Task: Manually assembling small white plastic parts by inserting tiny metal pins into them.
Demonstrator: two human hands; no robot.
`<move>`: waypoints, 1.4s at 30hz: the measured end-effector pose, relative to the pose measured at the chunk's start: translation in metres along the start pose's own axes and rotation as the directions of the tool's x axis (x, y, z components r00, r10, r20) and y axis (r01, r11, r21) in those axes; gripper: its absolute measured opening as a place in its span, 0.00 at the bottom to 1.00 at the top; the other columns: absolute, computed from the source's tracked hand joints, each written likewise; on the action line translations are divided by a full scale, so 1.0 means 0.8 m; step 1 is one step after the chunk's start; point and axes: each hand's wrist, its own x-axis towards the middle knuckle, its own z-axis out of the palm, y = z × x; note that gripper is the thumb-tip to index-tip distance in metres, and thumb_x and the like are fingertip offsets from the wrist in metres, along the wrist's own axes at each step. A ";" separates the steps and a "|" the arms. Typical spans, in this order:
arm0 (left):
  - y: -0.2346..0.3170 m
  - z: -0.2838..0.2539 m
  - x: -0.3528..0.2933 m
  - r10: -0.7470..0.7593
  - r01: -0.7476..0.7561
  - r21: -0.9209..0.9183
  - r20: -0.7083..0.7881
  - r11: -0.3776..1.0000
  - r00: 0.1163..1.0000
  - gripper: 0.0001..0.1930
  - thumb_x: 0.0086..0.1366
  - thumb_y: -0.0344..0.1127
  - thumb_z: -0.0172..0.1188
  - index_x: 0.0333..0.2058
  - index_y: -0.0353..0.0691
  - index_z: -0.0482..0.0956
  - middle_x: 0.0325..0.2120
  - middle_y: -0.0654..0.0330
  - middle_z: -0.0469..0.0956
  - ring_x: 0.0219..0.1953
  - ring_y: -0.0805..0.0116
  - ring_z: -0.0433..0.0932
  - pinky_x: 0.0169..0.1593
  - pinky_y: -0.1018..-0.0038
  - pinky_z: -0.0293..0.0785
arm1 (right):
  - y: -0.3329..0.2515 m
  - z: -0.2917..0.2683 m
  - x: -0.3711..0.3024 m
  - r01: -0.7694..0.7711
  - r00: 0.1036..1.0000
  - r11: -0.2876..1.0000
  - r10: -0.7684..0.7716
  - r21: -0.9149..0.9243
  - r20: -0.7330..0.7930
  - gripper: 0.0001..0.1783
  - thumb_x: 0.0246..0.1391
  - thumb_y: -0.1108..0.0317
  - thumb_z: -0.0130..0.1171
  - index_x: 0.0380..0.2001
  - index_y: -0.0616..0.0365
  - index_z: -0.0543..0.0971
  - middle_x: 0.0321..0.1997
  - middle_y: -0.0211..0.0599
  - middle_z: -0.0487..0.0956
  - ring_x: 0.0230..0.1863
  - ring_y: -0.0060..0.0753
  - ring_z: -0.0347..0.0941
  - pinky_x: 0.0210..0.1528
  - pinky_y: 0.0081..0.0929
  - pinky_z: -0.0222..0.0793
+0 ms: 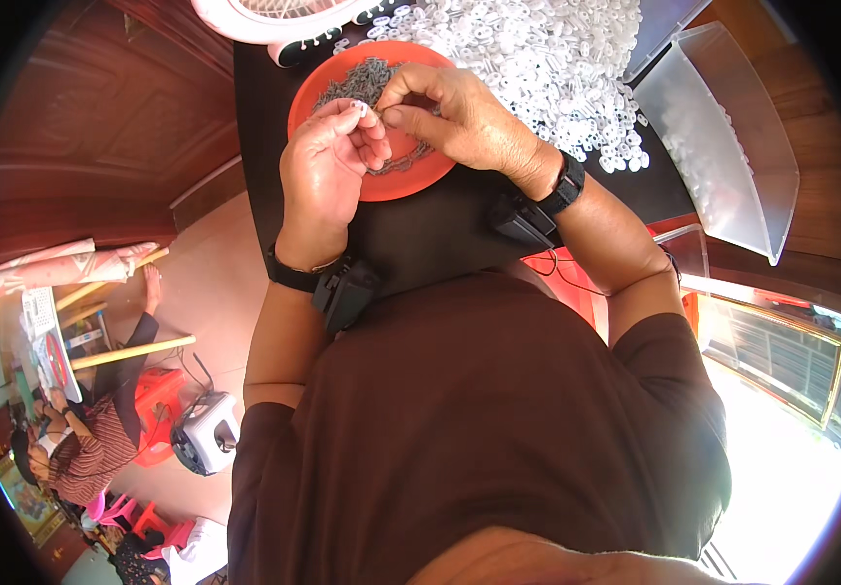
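Observation:
My left hand (323, 175) is raised over the near left part of a round orange-red plate (427, 177). Its thumb and forefinger pinch a small white plastic piece (358, 106). From the right, my right hand (464, 119) reaches over the same plate, thumb and forefinger pressed together close to the left fingertips. What those right fingers hold is too small to make out. Small grey screw-like parts (370, 80) lie heaped in the plate, partly hidden by both hands.
A large pile of small white plastic pieces (557, 68) covers the far right of the black table (410, 239). Beside it lies a translucent bin (723, 136) with more white pieces. A white-rimmed fan-like object (284, 24) stands far left. Another person (98, 444) sits at a table left.

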 end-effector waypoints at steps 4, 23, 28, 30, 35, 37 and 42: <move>-0.001 -0.005 0.001 -0.028 0.030 -0.038 0.041 0.999 0.999 0.09 0.63 0.34 0.48 0.30 0.34 0.72 0.24 0.57 0.73 0.24 0.68 0.72 0.29 0.77 0.67 | 0.002 0.001 0.000 0.073 0.997 0.997 -0.073 -0.010 -0.019 0.05 0.53 0.72 0.57 0.33 0.60 0.76 0.30 0.33 0.78 0.32 0.25 0.74 0.36 0.22 0.70; -0.010 0.022 -0.007 0.271 -0.281 0.549 0.102 0.787 0.957 0.07 0.62 0.31 0.52 0.30 0.33 0.75 0.27 0.61 0.74 0.28 0.75 0.73 0.31 0.80 0.69 | -0.002 -0.004 0.000 0.002 1.000 0.983 -0.006 -0.182 -0.021 0.09 0.58 0.64 0.49 0.31 0.59 0.73 0.26 0.45 0.76 0.31 0.50 0.73 0.32 0.38 0.68; -0.006 0.021 -0.007 0.264 -0.236 0.537 0.027 0.810 0.964 0.07 0.62 0.32 0.53 0.30 0.34 0.74 0.24 0.64 0.73 0.25 0.78 0.71 0.29 0.82 0.67 | 0.003 -0.004 0.000 -0.096 0.993 0.995 0.096 0.007 -0.068 0.07 0.57 0.67 0.52 0.32 0.59 0.75 0.24 0.35 0.76 0.26 0.33 0.73 0.32 0.29 0.69; -0.006 0.020 -0.007 0.222 -0.198 0.521 0.015 0.830 0.975 0.07 0.62 0.33 0.53 0.30 0.34 0.74 0.22 0.65 0.72 0.24 0.79 0.70 0.28 0.83 0.67 | 0.001 -0.006 0.001 -0.131 0.987 0.984 0.140 0.122 -0.073 0.06 0.56 0.67 0.53 0.33 0.58 0.75 0.24 0.32 0.76 0.26 0.27 0.72 0.32 0.26 0.68; -0.010 0.021 -0.009 0.250 -0.205 0.638 0.020 0.742 0.968 0.07 0.63 0.33 0.50 0.28 0.35 0.72 0.19 0.66 0.69 0.22 0.81 0.67 0.26 0.83 0.64 | -0.014 -0.017 -0.001 -0.080 0.997 0.992 0.078 0.099 0.022 0.07 0.59 0.70 0.50 0.33 0.63 0.73 0.28 0.29 0.74 0.31 0.19 0.68 0.36 0.20 0.67; -0.011 0.021 -0.008 0.255 -0.214 0.654 0.034 0.726 0.966 0.07 0.62 0.32 0.50 0.27 0.36 0.71 0.18 0.65 0.69 0.21 0.81 0.67 0.26 0.83 0.64 | -0.013 -0.017 0.000 -0.074 0.996 0.996 0.072 0.053 0.043 0.06 0.59 0.70 0.50 0.33 0.62 0.73 0.27 0.30 0.74 0.30 0.20 0.68 0.35 0.20 0.67; -0.013 0.020 -0.008 0.271 -0.256 0.677 0.086 0.690 0.959 0.07 0.62 0.31 0.49 0.26 0.36 0.69 0.17 0.65 0.68 0.21 0.80 0.66 0.25 0.81 0.63 | -0.013 -0.017 -0.001 -0.015 0.999 0.994 0.020 -0.110 0.043 0.06 0.58 0.69 0.51 0.33 0.60 0.73 0.24 0.33 0.73 0.27 0.25 0.69 0.33 0.23 0.67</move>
